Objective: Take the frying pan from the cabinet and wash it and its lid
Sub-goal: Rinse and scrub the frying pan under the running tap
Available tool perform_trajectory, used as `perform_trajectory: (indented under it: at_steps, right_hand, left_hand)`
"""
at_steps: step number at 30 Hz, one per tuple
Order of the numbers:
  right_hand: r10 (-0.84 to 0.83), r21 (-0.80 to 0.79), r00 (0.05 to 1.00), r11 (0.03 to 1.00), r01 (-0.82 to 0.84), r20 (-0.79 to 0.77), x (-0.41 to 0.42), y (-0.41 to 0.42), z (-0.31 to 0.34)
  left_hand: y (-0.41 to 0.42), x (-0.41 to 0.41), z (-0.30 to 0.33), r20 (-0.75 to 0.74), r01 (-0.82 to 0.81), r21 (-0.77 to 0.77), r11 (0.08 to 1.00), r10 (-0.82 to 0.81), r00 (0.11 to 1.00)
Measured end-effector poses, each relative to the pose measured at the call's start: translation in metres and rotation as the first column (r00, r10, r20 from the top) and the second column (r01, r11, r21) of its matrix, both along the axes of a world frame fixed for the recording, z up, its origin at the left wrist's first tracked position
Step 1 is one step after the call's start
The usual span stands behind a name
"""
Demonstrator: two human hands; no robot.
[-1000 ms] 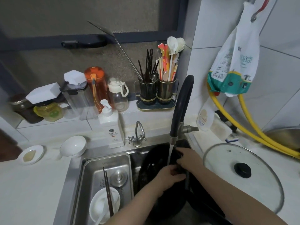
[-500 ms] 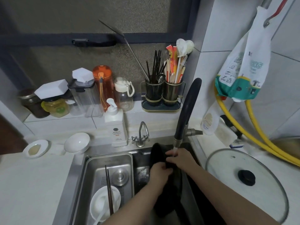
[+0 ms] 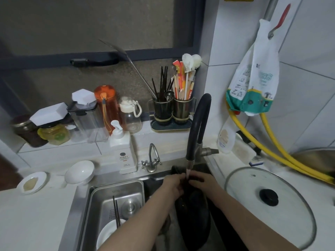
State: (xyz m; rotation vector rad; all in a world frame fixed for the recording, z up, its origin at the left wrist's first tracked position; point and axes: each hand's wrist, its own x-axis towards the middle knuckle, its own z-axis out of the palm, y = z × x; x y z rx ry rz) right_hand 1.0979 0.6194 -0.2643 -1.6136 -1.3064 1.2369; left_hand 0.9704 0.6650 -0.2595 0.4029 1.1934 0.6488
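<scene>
**Both hands on the pan under the tap**

While water runs from the black faucet (image 3: 198, 127), the frying pan (image 3: 194, 212) stands on edge in the sink (image 3: 85, 205) just below the spout. The left hand (image 3: 172, 185) and right hand (image 3: 204, 182) both curl round its upper rim, close together. The glass lid (image 3: 282, 221) lies on the bench right of the faucet. The print on the soap bottle (image 3: 125, 153) left of the faucet is too small to read.
</scene>
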Motion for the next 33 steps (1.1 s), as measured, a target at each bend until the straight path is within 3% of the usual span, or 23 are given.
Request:
perform_trajectory:
  at_steps: [5, 8, 11, 16, 22, 28, 33]
  right_hand:
    - [0.016, 0.072, 1.000, 0.997, -0.015, -0.011, 0.009, -0.016, 0.001]
    - [-0.029, 0.074, 0.999, 0.997, 0.031, -0.028, 0.009, -0.029, 0.019]
    - [-0.002, 0.094, 1.000, 0.996, 0.005, -0.028, 0.007, -0.041, 0.029]
    - [0.082, 0.097, 0.987, 0.993, -0.068, -0.140, -0.003, -0.055, 0.033]
    - [-0.013, 0.104, 0.987, 0.994, 0.030, -0.158, -0.011, -0.049, 0.031]
    - [-0.075, 0.029, 0.941, 0.996, 0.090, -0.330, -0.008, -0.046, 0.023]
    - [-0.402, -0.062, 0.857, 0.913, 0.404, -0.323, 0.005, -0.042, 0.000]
  left_hand:
    - [0.002, 0.011, 0.008, 0.014, -0.006, 0.005, 1.000, 0.006, 1.000]
    - [0.008, 0.008, 0.001, 0.016, -0.119, 0.042, 0.992, 0.119, 0.993]
    - [0.029, -0.001, -0.036, 0.042, -0.173, -0.014, 0.985, 0.174, 0.984]
    - [0.006, -0.011, -0.010, -0.019, -0.326, -0.115, 0.938, 0.326, 0.945]
    - [-0.006, -0.013, -0.016, 0.105, -0.444, -0.328, 0.834, 0.499, 0.860]
    - [-0.009, -0.026, -0.016, 0.198, -0.469, -0.363, 0.805, 0.559, 0.805]
    - [-0.013, -0.045, -0.027, 0.242, -0.501, -0.429, 0.752, 0.630, 0.738]
